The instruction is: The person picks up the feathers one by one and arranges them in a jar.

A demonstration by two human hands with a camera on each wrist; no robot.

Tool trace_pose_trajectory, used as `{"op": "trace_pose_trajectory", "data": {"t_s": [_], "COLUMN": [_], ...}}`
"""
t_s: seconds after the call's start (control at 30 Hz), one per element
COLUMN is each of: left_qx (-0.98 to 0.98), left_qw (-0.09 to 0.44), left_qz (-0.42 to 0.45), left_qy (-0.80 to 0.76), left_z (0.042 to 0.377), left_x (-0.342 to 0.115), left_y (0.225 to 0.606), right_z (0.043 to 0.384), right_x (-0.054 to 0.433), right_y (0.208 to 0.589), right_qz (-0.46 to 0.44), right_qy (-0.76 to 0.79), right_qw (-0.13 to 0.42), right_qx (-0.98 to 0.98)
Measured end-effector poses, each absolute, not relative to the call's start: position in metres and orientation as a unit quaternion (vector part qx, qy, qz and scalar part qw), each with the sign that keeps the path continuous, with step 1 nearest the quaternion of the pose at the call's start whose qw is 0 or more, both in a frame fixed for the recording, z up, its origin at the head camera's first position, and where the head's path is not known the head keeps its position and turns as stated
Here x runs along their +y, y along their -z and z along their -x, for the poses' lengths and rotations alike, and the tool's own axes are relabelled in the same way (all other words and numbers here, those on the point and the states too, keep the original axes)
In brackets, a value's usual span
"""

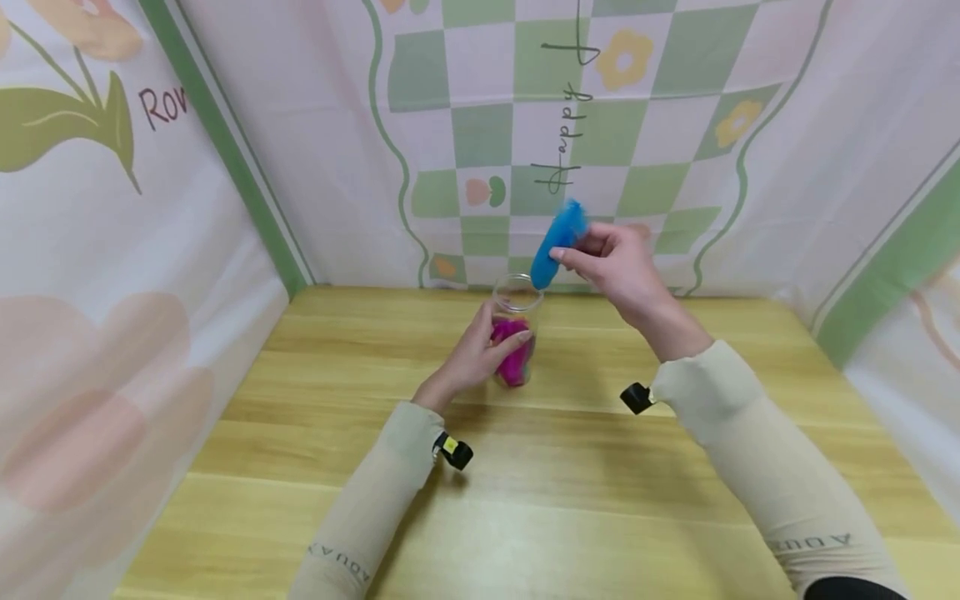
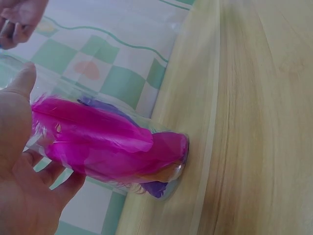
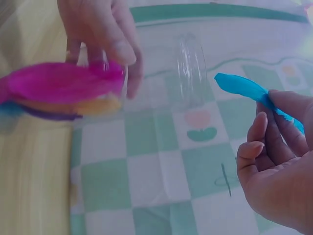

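Note:
A clear jar [image 1: 517,296] stands upright on the table, its mouth uncovered. Inside lie magenta feathers [image 2: 98,132], with purple feathers [image 2: 110,108] and an orange feather [image 2: 164,174] partly hidden behind them. My left hand [image 1: 480,346] grips the jar around its side, thumb in front. Above and right of the rim, my right hand [image 1: 618,267] pinches a blue feather [image 1: 557,246] between thumb and fingers. The feather slants down, its lower end close to the jar's mouth; in the right wrist view that blue feather [image 3: 239,84] appears apart from the rim.
The wooden table [image 1: 525,508] runs back to a hanging cloth [image 1: 480,142] printed with green checks, close behind the jar. More printed cloth [image 1: 127,350] borders the left side, and another cloth [image 1: 900,275] the right.

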State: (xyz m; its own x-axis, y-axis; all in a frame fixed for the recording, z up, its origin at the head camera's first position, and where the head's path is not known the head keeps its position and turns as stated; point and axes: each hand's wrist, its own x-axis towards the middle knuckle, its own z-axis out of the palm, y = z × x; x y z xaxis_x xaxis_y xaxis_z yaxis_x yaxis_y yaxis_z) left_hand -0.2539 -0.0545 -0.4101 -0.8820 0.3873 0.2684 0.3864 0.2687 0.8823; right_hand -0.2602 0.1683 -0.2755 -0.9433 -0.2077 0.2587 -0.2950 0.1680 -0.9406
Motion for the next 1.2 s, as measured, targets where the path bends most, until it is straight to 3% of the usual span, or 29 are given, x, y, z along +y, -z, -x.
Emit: {"op": "trace_pose_trajectory", "data": {"t_s": [0.57,1.2], "left_qx": [0.793,0.778], "left_qw": [0.007,0.014], "left_qz": [-0.252,-0.258], "left_qy": [-0.555,-0.573], "left_z": [0.247,0.250], "left_x": [-0.054,-0.054], "left_y": [0.409,0.414], "right_z": [0.252,0.250], "right_x": [0.144,0.142], "right_y": [0.304,0.308], "right_qz": [-0.189,-0.172], "right_qy": [-0.602,-0.598], "right_qw": [-0.023,-0.030], "right_qx": [-0.775,-0.782]}}
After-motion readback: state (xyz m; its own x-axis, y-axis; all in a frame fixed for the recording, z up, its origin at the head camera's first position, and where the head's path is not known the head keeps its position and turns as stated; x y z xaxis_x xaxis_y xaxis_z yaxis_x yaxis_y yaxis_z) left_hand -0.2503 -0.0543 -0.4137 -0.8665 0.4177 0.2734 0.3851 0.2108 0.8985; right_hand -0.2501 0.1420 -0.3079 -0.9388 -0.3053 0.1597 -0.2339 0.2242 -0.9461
